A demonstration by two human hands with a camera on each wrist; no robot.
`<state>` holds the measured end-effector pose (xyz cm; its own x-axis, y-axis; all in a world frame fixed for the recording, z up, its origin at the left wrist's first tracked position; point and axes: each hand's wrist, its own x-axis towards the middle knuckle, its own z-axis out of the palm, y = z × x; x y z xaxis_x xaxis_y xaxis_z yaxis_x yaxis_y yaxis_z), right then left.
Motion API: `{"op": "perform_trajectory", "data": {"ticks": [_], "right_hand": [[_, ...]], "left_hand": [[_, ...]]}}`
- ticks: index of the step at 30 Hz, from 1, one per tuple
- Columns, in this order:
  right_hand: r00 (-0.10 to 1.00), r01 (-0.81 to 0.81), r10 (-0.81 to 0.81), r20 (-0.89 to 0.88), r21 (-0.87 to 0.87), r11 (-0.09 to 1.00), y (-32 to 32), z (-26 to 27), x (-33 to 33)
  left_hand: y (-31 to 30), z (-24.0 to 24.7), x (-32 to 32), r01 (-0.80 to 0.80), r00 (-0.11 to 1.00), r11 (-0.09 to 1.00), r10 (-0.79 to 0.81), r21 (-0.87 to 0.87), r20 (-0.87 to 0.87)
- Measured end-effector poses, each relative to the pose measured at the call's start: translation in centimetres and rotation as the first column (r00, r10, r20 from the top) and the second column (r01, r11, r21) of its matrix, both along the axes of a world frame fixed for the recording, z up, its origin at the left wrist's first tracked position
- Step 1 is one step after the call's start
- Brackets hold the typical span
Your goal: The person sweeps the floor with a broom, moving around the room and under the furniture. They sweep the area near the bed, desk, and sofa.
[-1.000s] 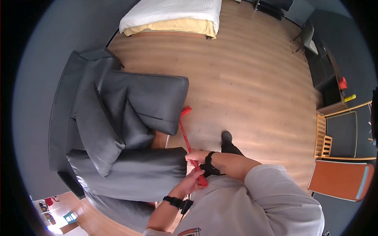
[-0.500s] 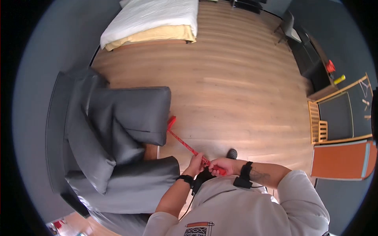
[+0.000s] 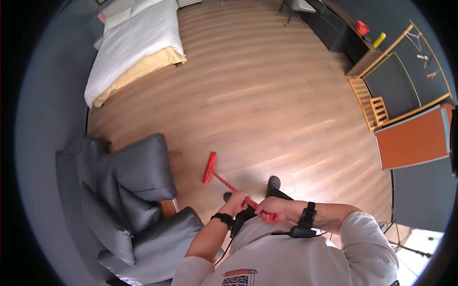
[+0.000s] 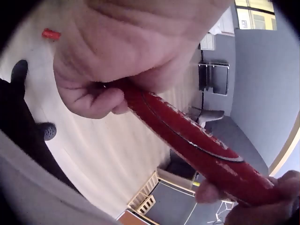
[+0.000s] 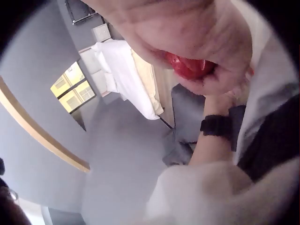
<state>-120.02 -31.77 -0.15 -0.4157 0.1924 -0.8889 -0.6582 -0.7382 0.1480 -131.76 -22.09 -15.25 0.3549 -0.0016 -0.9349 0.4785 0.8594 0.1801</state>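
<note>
A red pole [image 3: 224,182] slants across the front of the body, its red crossbar head [image 3: 209,168] on the wooden floor. My left hand [image 3: 237,202] grips the pole partway along the shaft. At the near end my right hand [image 3: 273,209] is wrapped round the handle. In the left wrist view the worn red shaft [image 4: 187,140] runs from the left hand [image 4: 131,51] to the right hand's fingers [image 4: 262,208]. The right wrist view has the rounded red handle end [image 5: 190,67] showing out of the right hand [image 5: 201,33].
A dark grey sofa [image 3: 143,167] stands at the left, with a bed [image 3: 138,47] beyond it. On the right are a wooden rack [image 3: 369,107], an orange panel [image 3: 415,139] and a dark desk [image 3: 341,28]. Two shoes, one of them a dark shoe [image 3: 274,182], are on the floor.
The view has turned rightward and the sofa lies farther to the left. The hands have traded places along the pole, the left now farther down. The red head has come away from the sofa's edge.
</note>
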Motion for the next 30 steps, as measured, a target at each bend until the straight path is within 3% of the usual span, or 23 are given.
{"op": "perform_trajectory", "data": {"ticks": [2,3,4,7,8,11,13,16,17,20,22,25,28,30], "right_hand": [[1.000,-0.002,0.001,0.020,0.075,0.997,-1.5,0.7,1.0],[0.990,-0.110,0.098,0.097,0.128,0.986,-2.1,1.0,1.4],[0.965,-0.221,0.189,0.183,0.172,0.960,-2.9,1.2,2.1],[0.945,-0.287,0.233,0.229,0.245,0.926,-5.6,-0.2,5.3],[0.952,-0.262,0.209,0.225,0.243,0.934,-6.6,-1.1,6.4],[0.983,-0.130,0.105,0.152,0.160,0.979,-10.0,-2.5,10.0],[0.987,0.065,-0.068,0.143,0.029,0.997,-12.1,-2.7,11.2],[0.977,0.174,-0.169,0.126,-0.030,0.984,-14.3,-1.4,13.9],[0.966,0.245,-0.238,0.104,-0.061,0.968,-15.1,-1.1,14.3],[0.970,0.238,-0.235,0.058,-0.042,0.970,-15.8,0.4,16.2],[0.975,0.221,-0.220,0.036,-0.026,0.975,-15.8,1.5,16.9],[0.993,0.117,-0.118,-0.002,0.116,0.986,-15.8,2.4,16.5],[0.990,-0.112,0.084,0.114,0.266,0.957,-15.1,1.8,14.8],[0.996,-0.084,0.078,0.032,0.273,0.958,-13.9,-1.4,13.7]], "left_hand": [[-1.2,2.2,1.2,0.009,1.000,1.000,-0.009,-0.012,0.015],[-1.9,2.9,1.7,-0.009,1.000,1.000,0.009,-0.030,0.030],[-2.7,2.2,2.1,-0.007,0.999,1.000,0.008,-0.013,0.038],[-4.8,0.3,4.5,-0.031,0.999,0.997,0.034,-0.070,0.039],[-5.4,-0.7,5.9,-0.005,0.999,0.995,0.001,-0.097,-0.044],[-7.7,-2.5,10.2,0.094,0.995,0.979,-0.101,-0.178,-0.027],[-9.6,-2.7,12.8,0.178,0.984,0.965,-0.176,-0.193,0.028],[-11.3,0.0,17.2,0.400,0.907,0.907,-0.372,-0.130,0.198],[-12.2,-0.6,18.1,0.388,0.914,0.913,-0.364,-0.126,0.180],[-12.9,-0.7,19.7,0.376,0.925,0.909,-0.358,-0.180,0.124],[-12.6,1.8,19.3,0.249,0.957,0.949,-0.211,-0.192,0.199],[-12.1,5.4,17.4,0.171,0.979,0.971,-0.148,-0.169,0.143],[-12.1,4.0,14.0,0.018,0.999,0.994,-0.015,-0.109,0.033],[-10.9,2.6,11.7,-0.123,0.992,0.988,0.120,-0.099,-0.031]]}}
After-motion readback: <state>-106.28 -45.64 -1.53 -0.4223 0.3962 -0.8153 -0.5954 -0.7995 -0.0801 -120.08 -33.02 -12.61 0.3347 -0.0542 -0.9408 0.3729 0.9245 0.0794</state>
